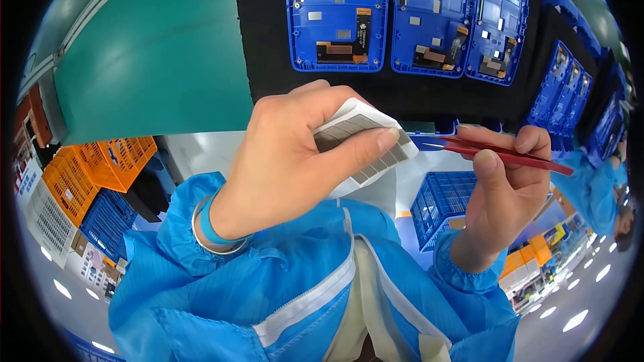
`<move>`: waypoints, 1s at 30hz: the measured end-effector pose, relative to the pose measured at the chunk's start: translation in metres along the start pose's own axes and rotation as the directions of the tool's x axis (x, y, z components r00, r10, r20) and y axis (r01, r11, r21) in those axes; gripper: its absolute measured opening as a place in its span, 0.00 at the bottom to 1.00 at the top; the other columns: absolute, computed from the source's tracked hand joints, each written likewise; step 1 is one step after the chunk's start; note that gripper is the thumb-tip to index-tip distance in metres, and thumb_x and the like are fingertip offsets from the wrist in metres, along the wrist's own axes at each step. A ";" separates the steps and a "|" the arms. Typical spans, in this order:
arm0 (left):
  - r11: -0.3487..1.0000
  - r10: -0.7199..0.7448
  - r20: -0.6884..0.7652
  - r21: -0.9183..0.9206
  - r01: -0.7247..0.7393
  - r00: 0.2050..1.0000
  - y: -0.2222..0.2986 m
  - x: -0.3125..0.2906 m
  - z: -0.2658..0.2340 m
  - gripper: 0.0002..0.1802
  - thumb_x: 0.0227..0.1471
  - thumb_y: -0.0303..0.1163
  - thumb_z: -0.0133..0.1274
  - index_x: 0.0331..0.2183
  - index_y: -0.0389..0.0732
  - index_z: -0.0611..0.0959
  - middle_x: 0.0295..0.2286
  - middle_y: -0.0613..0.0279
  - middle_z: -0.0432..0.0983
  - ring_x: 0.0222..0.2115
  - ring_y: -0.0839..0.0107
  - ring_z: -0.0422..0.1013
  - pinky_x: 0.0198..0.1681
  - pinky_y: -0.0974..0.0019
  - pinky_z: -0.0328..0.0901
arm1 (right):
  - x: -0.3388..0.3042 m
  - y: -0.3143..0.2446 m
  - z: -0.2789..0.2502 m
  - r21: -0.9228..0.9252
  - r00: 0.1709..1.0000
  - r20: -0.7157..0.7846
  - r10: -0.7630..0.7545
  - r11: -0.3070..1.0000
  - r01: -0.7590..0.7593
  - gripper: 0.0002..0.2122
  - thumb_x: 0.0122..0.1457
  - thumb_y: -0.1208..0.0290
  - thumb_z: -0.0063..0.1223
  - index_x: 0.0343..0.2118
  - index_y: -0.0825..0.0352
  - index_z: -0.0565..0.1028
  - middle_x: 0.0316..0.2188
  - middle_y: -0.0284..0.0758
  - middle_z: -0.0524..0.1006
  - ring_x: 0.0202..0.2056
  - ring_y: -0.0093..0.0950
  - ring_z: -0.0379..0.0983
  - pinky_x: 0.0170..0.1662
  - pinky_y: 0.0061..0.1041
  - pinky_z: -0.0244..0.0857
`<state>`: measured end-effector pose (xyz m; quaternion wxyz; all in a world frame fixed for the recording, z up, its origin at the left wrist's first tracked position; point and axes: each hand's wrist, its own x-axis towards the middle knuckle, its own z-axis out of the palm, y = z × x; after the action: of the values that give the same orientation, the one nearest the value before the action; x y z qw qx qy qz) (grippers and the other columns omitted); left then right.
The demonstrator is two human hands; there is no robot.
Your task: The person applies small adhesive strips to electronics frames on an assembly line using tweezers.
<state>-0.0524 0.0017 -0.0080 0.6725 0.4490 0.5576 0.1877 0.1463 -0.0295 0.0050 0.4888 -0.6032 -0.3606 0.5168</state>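
Observation:
My left hand (288,154) pinches a white backing sheet (355,141) that carries rows of grey-brown rectangular stickers, thumb across its face. In my right hand (506,188) is a pair of red tweezers (510,154), held between thumb and fingers. Their pale tips point left and lie just beside the sheet's right edge. Beyond my hands, blue plastic housings lie on a black mat: one on the left (339,20), one in the middle (433,20) and another on the right (498,27). Each shows a flat cable and small grey pads inside.
A green tabletop (154,60) extends left of the black mat (275,84). More blue housings (560,90) lie farther right, where a person in blue (594,188) sits. Orange crates (114,161) and a blue crate (107,221) stand low at left; another blue crate (439,204) stands between my arms.

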 end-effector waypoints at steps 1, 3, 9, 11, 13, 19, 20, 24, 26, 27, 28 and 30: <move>0.999 0.011 0.010 0.039 -0.011 1.000 -0.001 0.000 0.000 0.11 0.41 0.32 0.59 0.26 0.35 0.79 0.22 0.62 0.74 0.23 0.77 0.71 0.25 0.77 0.63 | 0.000 -0.002 0.002 0.002 1.000 0.001 -0.001 1.000 0.001 0.18 0.45 0.83 0.56 0.32 0.65 0.57 0.29 0.54 0.74 0.31 0.35 0.75 0.39 0.26 0.69; 0.998 0.043 -0.009 0.055 -0.042 0.999 -0.002 -0.002 0.002 0.10 0.40 0.31 0.59 0.26 0.35 0.79 0.22 0.62 0.73 0.22 0.77 0.70 0.25 0.77 0.62 | -0.001 -0.004 0.005 -0.008 0.998 0.025 0.050 0.999 -0.049 0.17 0.45 0.85 0.55 0.31 0.66 0.57 0.29 0.54 0.74 0.32 0.34 0.75 0.38 0.25 0.69; 0.992 0.064 -0.072 0.112 -0.056 0.995 -0.004 -0.005 0.012 0.09 0.40 0.30 0.59 0.25 0.35 0.80 0.22 0.64 0.71 0.22 0.77 0.70 0.23 0.77 0.61 | -0.001 0.000 0.006 0.041 0.992 0.077 0.097 0.994 -0.100 0.16 0.46 0.87 0.53 0.32 0.67 0.57 0.28 0.54 0.74 0.33 0.34 0.74 0.38 0.23 0.69; 0.993 0.042 -0.099 0.118 -0.030 0.994 -0.003 -0.006 0.016 0.09 0.40 0.29 0.59 0.25 0.35 0.80 0.22 0.64 0.71 0.22 0.78 0.70 0.23 0.78 0.61 | 0.000 0.001 0.003 0.026 0.991 0.096 0.094 0.995 -0.097 0.16 0.46 0.87 0.53 0.31 0.67 0.57 0.28 0.54 0.74 0.33 0.33 0.74 0.38 0.23 0.69; 0.993 0.050 -0.108 0.114 -0.038 0.993 -0.004 -0.006 0.020 0.09 0.39 0.30 0.60 0.25 0.34 0.80 0.22 0.64 0.71 0.22 0.78 0.70 0.22 0.78 0.61 | 0.001 0.001 -0.002 0.012 0.989 0.115 0.089 0.996 -0.091 0.16 0.46 0.86 0.53 0.31 0.67 0.57 0.28 0.54 0.74 0.33 0.33 0.74 0.38 0.23 0.69; 0.987 0.061 -0.137 0.159 -0.039 0.989 -0.006 -0.014 0.030 0.09 0.39 0.30 0.60 0.24 0.34 0.80 0.21 0.64 0.71 0.21 0.78 0.69 0.22 0.78 0.61 | -0.001 0.000 -0.009 0.011 0.988 0.140 0.063 0.998 -0.065 0.15 0.46 0.86 0.53 0.31 0.67 0.58 0.28 0.53 0.74 0.33 0.31 0.74 0.37 0.21 0.68; 0.987 0.061 -0.137 0.158 -0.039 0.989 -0.006 -0.014 0.031 0.09 0.39 0.30 0.60 0.24 0.34 0.80 0.21 0.64 0.71 0.21 0.78 0.69 0.22 0.78 0.61 | -0.002 0.000 -0.008 0.017 0.988 0.133 0.077 0.997 -0.079 0.15 0.46 0.87 0.53 0.31 0.67 0.58 0.28 0.53 0.74 0.32 0.31 0.74 0.37 0.21 0.68; 0.988 0.079 -0.146 0.143 -0.058 0.986 -0.009 -0.014 0.027 0.09 0.39 0.30 0.60 0.24 0.34 0.80 0.21 0.64 0.71 0.21 0.78 0.70 0.21 0.77 0.61 | -0.001 0.000 -0.003 -0.031 0.988 0.141 0.061 0.998 -0.057 0.15 0.46 0.87 0.53 0.29 0.67 0.59 0.27 0.52 0.74 0.31 0.31 0.74 0.36 0.22 0.69; 0.989 0.068 -0.143 0.143 -0.048 0.987 -0.009 -0.013 0.022 0.09 0.39 0.30 0.60 0.24 0.35 0.80 0.21 0.64 0.71 0.21 0.78 0.70 0.22 0.77 0.61 | -0.004 0.001 0.002 -0.004 0.990 0.126 0.063 0.998 -0.063 0.15 0.45 0.87 0.53 0.29 0.67 0.58 0.27 0.52 0.74 0.30 0.32 0.75 0.35 0.22 0.69; 0.990 0.054 -0.140 0.135 -0.035 0.989 -0.010 -0.013 0.019 0.09 0.39 0.30 0.59 0.23 0.35 0.79 0.21 0.64 0.71 0.21 0.78 0.70 0.22 0.77 0.61 | -0.005 0.002 0.005 0.023 0.991 0.113 0.064 0.997 -0.068 0.15 0.45 0.87 0.53 0.28 0.67 0.58 0.26 0.52 0.74 0.30 0.32 0.75 0.35 0.23 0.70; 0.992 0.039 -0.137 0.128 -0.022 0.990 -0.010 -0.014 0.016 0.09 0.39 0.30 0.59 0.23 0.35 0.79 0.21 0.64 0.71 0.21 0.78 0.70 0.22 0.77 0.61 | -0.006 0.003 0.010 0.024 0.992 0.110 0.067 0.997 -0.070 0.15 0.45 0.87 0.53 0.28 0.67 0.58 0.26 0.52 0.74 0.30 0.32 0.75 0.35 0.23 0.70; 0.992 0.026 -0.139 0.124 -0.008 0.990 -0.010 -0.014 0.009 0.09 0.40 0.30 0.59 0.23 0.35 0.79 0.20 0.64 0.71 0.21 0.77 0.70 0.22 0.77 0.62 | -0.008 0.004 0.019 0.044 0.997 0.052 0.064 0.997 -0.066 0.15 0.45 0.88 0.53 0.28 0.67 0.58 0.26 0.53 0.74 0.30 0.33 0.75 0.36 0.24 0.70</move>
<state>-0.0513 -0.0178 -0.0085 0.6011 0.4798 0.6103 0.1899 0.1262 -0.0342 0.0035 0.4761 -0.5901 -0.3412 0.5556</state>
